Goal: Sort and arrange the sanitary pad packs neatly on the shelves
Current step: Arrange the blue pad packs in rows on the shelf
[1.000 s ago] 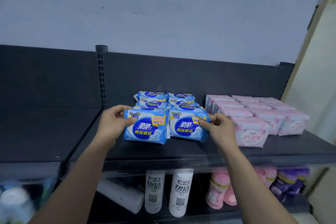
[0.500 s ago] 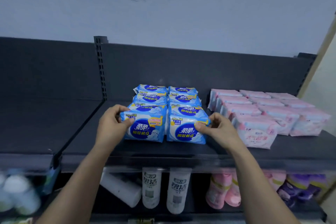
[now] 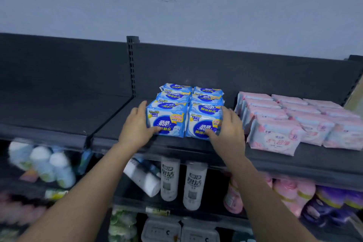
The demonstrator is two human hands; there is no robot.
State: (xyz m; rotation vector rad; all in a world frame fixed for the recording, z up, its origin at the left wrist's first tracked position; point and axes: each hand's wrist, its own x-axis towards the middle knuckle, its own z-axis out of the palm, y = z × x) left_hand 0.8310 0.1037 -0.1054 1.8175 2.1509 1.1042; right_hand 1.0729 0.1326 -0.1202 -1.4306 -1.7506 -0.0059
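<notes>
— Fingers (image 3: 142, 107)?
— Straight and together, left hand (image 3: 135, 129) and right hand (image 3: 229, 135) pressing the outer sides of the blue plastic sanitary pad packs (image 3: 204, 122).
— Where?
— Two rows on the dark metal shelf (image 3: 176, 148); pink plastic packs (image 3: 275, 137) just beside, rightward.

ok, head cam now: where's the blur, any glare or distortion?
Head view: blue packs print readable, centre sharp; white bottles lower left smeared by motion blur, pink bottles lower right soft; light dim, flat, bluish; no glare or hard shadows; edges stretched by wide lens.

Blue packs (image 3: 167, 122); pink packs (image 3: 275, 139), perhaps floral.
</notes>
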